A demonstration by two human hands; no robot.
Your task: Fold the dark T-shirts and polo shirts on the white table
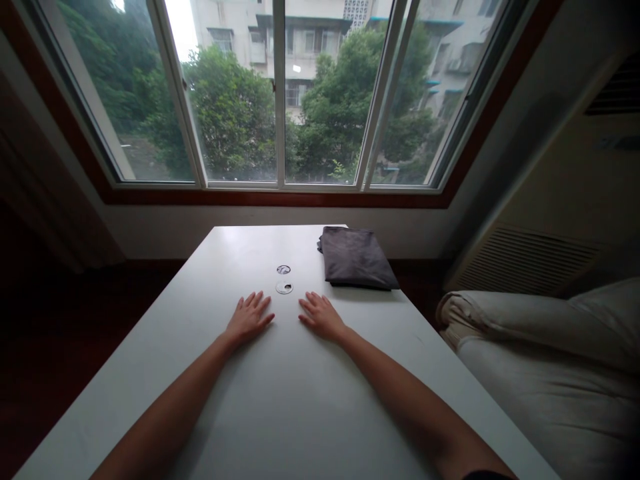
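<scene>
My left hand (249,316) lies palm down on the white table (280,413), its fingers spread and holding nothing. Opposite it, my right hand (321,315) rests flat in the same way, fingers apart. Just beyond the gap between them is a round disc (281,288), pale with a dark spot. A second small disc (283,270), with a dark-and-light pattern, is a little farther off. Neither hand touches the discs. A dark grey folded cloth (357,257) sits beyond my right hand, near the table's far right edge.
A cream padded sofa (545,333) stands close along the table's right side. Behind it is a pale appliance with slatted vents (525,259). Past the table's far edge are a wall and a wide window (280,185). A curtain (55,193) hangs at the left.
</scene>
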